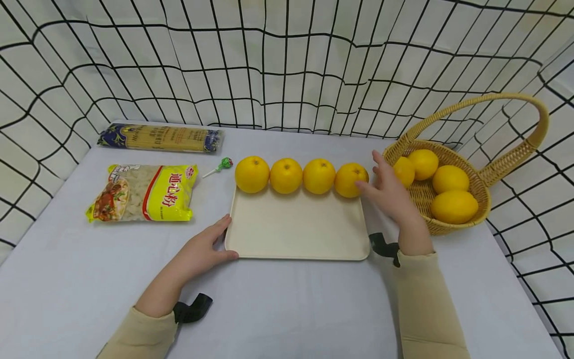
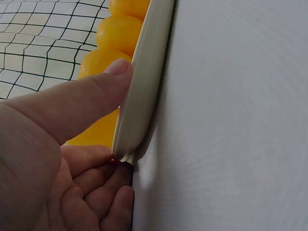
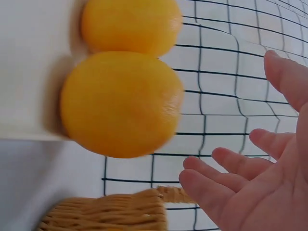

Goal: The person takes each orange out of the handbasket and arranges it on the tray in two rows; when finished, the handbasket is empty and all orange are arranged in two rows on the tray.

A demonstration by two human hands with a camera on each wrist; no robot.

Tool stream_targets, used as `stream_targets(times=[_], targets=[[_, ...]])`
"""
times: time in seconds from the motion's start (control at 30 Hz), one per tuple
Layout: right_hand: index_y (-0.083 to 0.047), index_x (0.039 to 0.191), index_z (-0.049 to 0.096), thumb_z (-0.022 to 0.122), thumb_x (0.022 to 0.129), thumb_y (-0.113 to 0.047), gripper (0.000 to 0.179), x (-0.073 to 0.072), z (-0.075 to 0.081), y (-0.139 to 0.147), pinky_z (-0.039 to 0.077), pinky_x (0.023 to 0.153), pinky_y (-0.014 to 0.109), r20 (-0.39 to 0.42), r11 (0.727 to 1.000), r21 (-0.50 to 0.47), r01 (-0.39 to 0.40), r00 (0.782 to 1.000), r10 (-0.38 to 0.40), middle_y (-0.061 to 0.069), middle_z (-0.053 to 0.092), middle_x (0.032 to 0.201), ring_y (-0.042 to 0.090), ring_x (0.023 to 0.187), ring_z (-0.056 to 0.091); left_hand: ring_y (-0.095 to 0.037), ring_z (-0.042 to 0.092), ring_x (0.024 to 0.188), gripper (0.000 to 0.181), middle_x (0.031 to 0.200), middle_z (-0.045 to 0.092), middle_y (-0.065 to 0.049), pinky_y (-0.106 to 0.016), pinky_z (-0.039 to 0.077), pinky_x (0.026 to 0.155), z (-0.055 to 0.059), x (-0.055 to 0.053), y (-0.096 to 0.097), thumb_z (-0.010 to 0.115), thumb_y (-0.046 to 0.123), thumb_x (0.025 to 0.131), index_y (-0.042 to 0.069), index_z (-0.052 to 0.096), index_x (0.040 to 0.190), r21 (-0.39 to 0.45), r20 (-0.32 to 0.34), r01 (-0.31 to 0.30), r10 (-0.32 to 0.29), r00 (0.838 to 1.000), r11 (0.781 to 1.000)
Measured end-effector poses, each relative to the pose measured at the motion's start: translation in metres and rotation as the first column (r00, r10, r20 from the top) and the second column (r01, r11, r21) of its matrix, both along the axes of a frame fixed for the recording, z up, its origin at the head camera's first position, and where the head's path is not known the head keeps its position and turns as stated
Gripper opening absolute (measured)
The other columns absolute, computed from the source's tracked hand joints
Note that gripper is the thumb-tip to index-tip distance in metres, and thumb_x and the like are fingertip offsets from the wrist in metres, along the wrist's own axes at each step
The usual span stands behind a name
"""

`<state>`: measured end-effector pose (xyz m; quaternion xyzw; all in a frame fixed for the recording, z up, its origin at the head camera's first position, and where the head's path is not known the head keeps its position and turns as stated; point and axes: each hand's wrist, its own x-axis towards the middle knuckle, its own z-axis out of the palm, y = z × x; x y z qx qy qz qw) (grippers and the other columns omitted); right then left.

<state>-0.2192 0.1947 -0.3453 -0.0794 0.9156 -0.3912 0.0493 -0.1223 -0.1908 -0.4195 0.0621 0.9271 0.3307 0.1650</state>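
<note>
Several oranges stand in a row along the far edge of a cream rectangular tray. At the tray's near left corner, my left hand holds it, thumb on the near edge and fingers along the left side. In the left wrist view the thumb lies against the tray rim. My right hand hovers beside the rightmost orange, fingers spread and nothing held. The right wrist view shows a gap between its fingers and that orange.
Right of the tray stands a wicker basket with a tall handle, holding several yellow fruits. On the left lie a yellow pasta bag, a long noodle pack and a lollipop. Black wire mesh borders the white table.
</note>
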Motion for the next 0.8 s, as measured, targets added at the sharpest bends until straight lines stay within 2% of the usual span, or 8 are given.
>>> stream_targets(times=[0.07,0.17,0.27,0.37,0.47,0.67,0.8], targets=[[-0.025,0.147,0.004,0.058,0.087,-0.036,0.081,0.004,0.007,0.003,0.025,0.108,0.052,-0.024,1.000,-0.015,0.009,1.000,-0.009,0.002,0.011,0.154,0.032,0.137,0.023,-0.036,0.021,0.137,0.092,0.151,0.020,-0.013,-0.054,0.020,0.109,0.000,-0.001,0.000,0.070,0.039,0.076,0.006,0.018,0.145,0.001,-0.003,0.001,-0.001,1.000,1.000],[-0.022,0.147,0.012,0.056,0.088,-0.035,0.075,0.008,0.017,0.011,0.029,0.107,0.051,-0.100,0.999,-0.021,0.047,0.994,-0.049,0.005,0.023,0.151,0.030,0.134,0.031,-0.036,0.021,0.136,0.093,0.151,0.020,-0.014,-0.054,0.020,0.109,0.001,-0.002,0.001,0.070,0.039,0.076,0.006,0.018,0.145,0.003,-0.006,0.002,-0.002,1.000,1.000],[-0.020,0.145,0.022,0.056,0.089,-0.033,0.067,0.013,0.025,0.022,0.032,0.105,0.051,-0.191,0.991,-0.038,0.126,0.973,-0.131,0.007,0.035,0.145,0.029,0.129,0.037,-0.037,0.021,0.136,0.093,0.150,0.020,-0.015,-0.054,0.020,0.109,0.001,-0.002,0.003,0.070,0.039,0.076,0.005,0.018,0.145,0.010,0.000,0.006,-0.006,1.000,1.000],[-0.019,0.144,0.024,0.055,0.089,-0.035,0.065,0.016,0.028,0.037,0.033,0.103,0.052,-0.247,0.978,-0.052,0.204,0.946,-0.210,0.008,0.035,0.144,0.030,0.129,0.037,-0.037,0.021,0.136,0.093,0.150,0.020,-0.015,-0.054,0.020,0.109,0.000,-0.001,0.003,0.070,0.039,0.076,0.005,0.018,0.145,0.016,0.012,0.004,-0.004,1.000,1.000],[-0.021,0.145,0.022,0.053,0.089,-0.039,0.067,0.018,0.028,0.053,0.030,0.105,0.052,-0.251,0.960,-0.044,0.275,0.927,-0.277,0.007,0.029,0.147,0.029,0.131,0.033,-0.037,0.021,0.136,0.093,0.150,0.021,-0.015,-0.054,0.020,0.109,-0.001,0.000,0.003,0.070,0.039,0.076,0.005,0.018,0.145,0.014,0.014,-0.002,0.002,1.000,1.000],[-0.024,0.147,0.013,0.047,0.088,-0.048,0.072,0.021,0.024,0.083,0.023,0.107,0.056,-0.210,0.910,0.040,0.412,0.894,-0.395,0.009,0.020,0.150,0.033,0.135,0.024,-0.037,0.021,0.136,0.093,0.150,0.021,-0.015,-0.054,0.020,0.109,-0.001,0.001,0.004,0.070,0.040,0.076,0.006,0.018,0.145,0.017,0.014,-0.006,0.005,1.000,1.000],[-0.018,0.147,0.010,0.044,0.089,-0.047,0.074,0.018,0.018,0.096,0.019,0.108,0.058,-0.189,0.891,0.113,0.440,0.890,-0.415,0.012,0.013,0.152,0.037,0.136,0.018,-0.037,0.021,0.136,0.093,0.150,0.021,-0.015,-0.055,0.020,0.109,0.002,0.000,0.005,0.070,0.040,0.076,0.007,0.018,0.145,0.027,0.014,-0.008,0.008,1.000,1.000]])
